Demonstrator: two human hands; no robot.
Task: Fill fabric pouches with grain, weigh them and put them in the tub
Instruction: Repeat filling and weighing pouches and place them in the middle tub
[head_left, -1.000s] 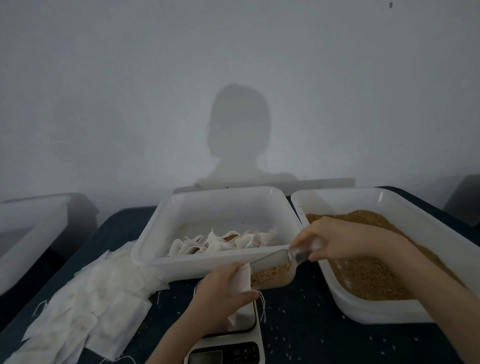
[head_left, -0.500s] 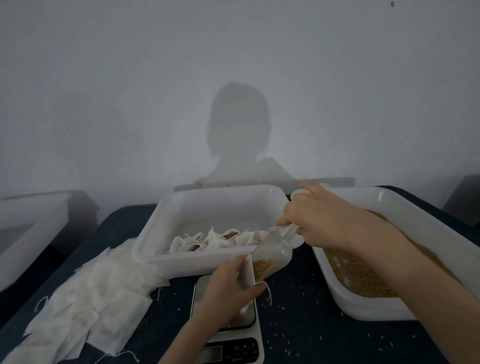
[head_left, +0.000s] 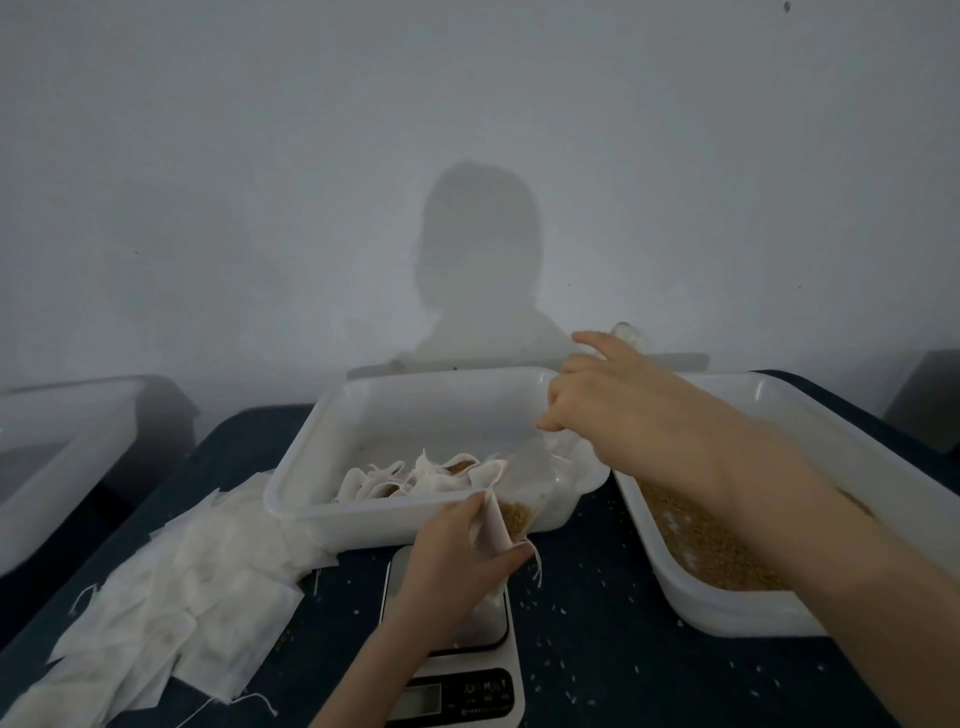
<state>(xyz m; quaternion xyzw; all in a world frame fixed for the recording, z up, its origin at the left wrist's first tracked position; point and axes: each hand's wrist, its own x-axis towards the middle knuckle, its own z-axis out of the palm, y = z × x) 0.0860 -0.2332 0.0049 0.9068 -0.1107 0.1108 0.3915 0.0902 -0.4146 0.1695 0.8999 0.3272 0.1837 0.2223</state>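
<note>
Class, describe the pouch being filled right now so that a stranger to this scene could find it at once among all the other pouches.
Start at the kitchen scale at the near edge of the dark table. Just above its platform, the left hand pinches one white pouch open while a clear scoop tips brown grain into it. Unlike the flat empty pouches piled on the left, it is the only one held up.

One camera only, worn on the person's head, looks forward and slightly down from close above the left hand (head_left: 457, 561) and right hand (head_left: 618, 400). Beyond them, a bare wall (head_left: 467, 130) fills the upper half of the view.
</note>
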